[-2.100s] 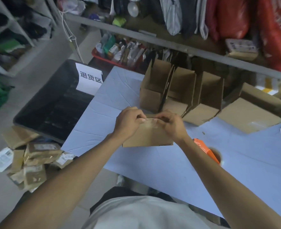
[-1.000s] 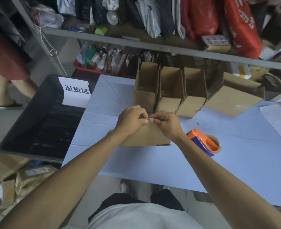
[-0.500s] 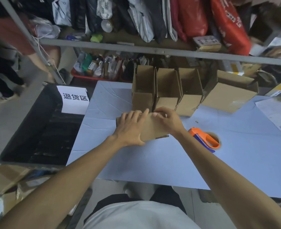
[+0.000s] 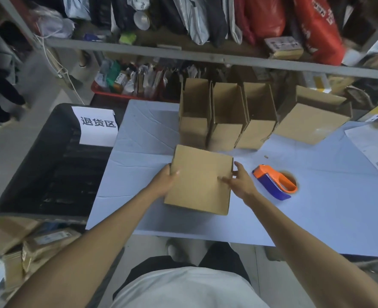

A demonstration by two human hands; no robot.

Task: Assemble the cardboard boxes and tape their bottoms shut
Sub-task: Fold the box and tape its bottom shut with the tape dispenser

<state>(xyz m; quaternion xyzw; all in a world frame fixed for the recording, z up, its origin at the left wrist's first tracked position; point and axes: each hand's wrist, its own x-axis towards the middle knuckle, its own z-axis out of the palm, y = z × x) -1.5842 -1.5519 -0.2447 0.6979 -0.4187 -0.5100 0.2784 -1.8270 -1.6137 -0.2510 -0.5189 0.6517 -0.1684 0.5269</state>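
Observation:
A small brown cardboard box (image 4: 200,178) is held a little above the pale blue table (image 4: 317,214), one plain face turned up toward me. My left hand (image 4: 164,182) grips its left side, thumb on top. My right hand (image 4: 239,181) touches its right edge with fingers spread, thumb on the face. An orange and blue tape dispenser (image 4: 274,184) lies on the table just right of my right hand. Three assembled boxes (image 4: 225,121) stand open-topped in a row behind, touching one another.
A larger brown box (image 4: 310,121) lies tilted at the back right. A black crate (image 4: 50,165) with a white paper sign stands left of the table. Printed papers (image 4: 374,147) lie at the right edge. Flattened cartons (image 4: 17,247) litter the floor. A metal shelf rail crosses behind.
Both hands stopped pressing on the box's top. The box has been turned over and lifted, a plain face up, with my hands on its sides. The camera view shifted.

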